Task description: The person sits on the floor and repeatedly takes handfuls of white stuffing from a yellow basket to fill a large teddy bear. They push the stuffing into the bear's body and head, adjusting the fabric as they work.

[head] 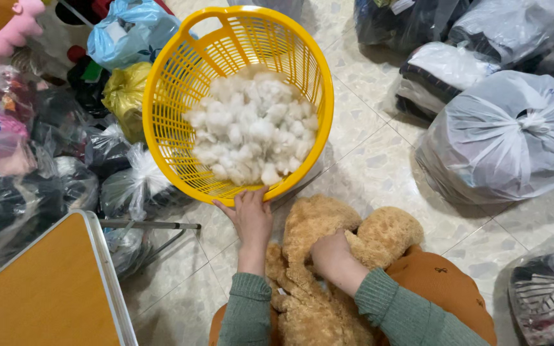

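Note:
A yellow plastic laundry basket (161, 109) stands tilted on the floor with a heap of white stuffing (251, 128) inside. My left hand (250, 214) grips its near rim, fingers hooked over the edge. A tan plush bear (328, 224) lies on my lap, over an orange cloth (440, 282). My right hand (331, 255) is closed and pressed into the bear's body between its head and a limb; its fingertips are hidden in the fur. Both sleeves are green.
Tied plastic bags of clothes crowd the left (129, 186) and the right (508, 134). A folding table with an orange top (46, 288) sits at the lower left. A pink plush toy (14, 25) lies at the top left. The floor is pale tile.

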